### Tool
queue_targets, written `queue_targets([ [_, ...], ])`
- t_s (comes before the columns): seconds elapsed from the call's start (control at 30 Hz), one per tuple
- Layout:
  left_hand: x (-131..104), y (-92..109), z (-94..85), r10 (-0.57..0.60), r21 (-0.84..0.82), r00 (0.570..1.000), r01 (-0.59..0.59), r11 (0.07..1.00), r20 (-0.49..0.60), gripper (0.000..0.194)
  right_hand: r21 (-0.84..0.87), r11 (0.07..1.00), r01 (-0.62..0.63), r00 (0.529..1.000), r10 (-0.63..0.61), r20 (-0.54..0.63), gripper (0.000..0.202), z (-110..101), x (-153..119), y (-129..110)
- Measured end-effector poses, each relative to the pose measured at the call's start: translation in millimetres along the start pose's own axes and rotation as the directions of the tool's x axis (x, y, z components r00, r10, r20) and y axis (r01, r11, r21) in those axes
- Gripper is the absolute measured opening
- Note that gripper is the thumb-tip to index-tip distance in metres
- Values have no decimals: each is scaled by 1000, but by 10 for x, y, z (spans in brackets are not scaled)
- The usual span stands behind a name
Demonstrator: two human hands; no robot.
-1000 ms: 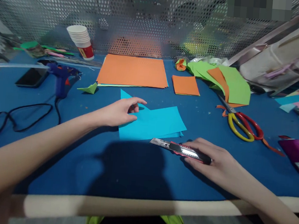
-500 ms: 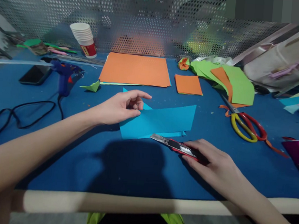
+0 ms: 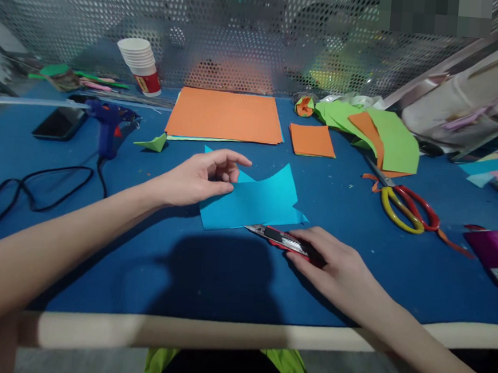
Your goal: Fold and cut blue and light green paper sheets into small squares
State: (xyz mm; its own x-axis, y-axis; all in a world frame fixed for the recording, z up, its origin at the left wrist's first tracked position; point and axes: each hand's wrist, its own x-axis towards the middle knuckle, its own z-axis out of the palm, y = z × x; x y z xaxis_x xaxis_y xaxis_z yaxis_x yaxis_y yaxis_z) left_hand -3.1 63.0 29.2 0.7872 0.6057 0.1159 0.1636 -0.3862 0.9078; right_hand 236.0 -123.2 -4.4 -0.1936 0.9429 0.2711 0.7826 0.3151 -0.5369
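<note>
A folded sheet of blue paper (image 3: 251, 204) lies on the blue table, its right side lifted and bent. My left hand (image 3: 206, 177) rests on the paper's left part, thumb on the front layer, fingers half curled, steadying it. In my right hand (image 3: 333, 262) is a red and black box cutter (image 3: 288, 241) with its blade out. The blade points left and lies at the paper's lower edge; its tip seems to be inside the fold.
Orange sheets (image 3: 226, 116) and small orange squares (image 3: 312, 140) lie behind. Scissors (image 3: 409, 208), green paper (image 3: 401, 144) and a purple object (image 3: 496, 255) are at right. A glue gun (image 3: 107, 126), phone (image 3: 59, 123) and paper cups (image 3: 140, 66) stand or lie left.
The box cutter in my right hand has slid left along the fold. The right side of the blue paper has bent up and inward. My left hand stays in place.
</note>
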Motion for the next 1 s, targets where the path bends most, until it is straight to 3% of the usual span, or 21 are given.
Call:
queue_targets([
  [0.23,96,-154,32,47,191,999,-44,981,-13,37,-150,978,143,989,-145,1,20,128,160,-18],
  [0.33,86,-210,16,187,369,982,-177,912,9,29,-170,973,158,986,-163,-18,23,147,180,9],
  [0.43,14,-265,-47,314,493,933,-358,793,174,28,-176,971,164,985,-172,-32,22,158,186,21],
  [0.5,-47,-316,-93,289,547,895,-438,713,339,31,-176,971,160,985,-168,-29,21,168,186,11],
  [0.6,-115,-409,-122,135,623,858,-459,634,495,38,-178,973,144,989,-150,-19,22,188,185,-18],
  [0.73,-135,-501,-109,5,659,839,-432,616,544,43,-169,976,134,990,-139,-16,23,203,184,-41],
  [1.0,-107,-492,-117,39,658,842,-448,605,538,43,-135,981,143,989,-145,-3,23,208,208,-32],
])
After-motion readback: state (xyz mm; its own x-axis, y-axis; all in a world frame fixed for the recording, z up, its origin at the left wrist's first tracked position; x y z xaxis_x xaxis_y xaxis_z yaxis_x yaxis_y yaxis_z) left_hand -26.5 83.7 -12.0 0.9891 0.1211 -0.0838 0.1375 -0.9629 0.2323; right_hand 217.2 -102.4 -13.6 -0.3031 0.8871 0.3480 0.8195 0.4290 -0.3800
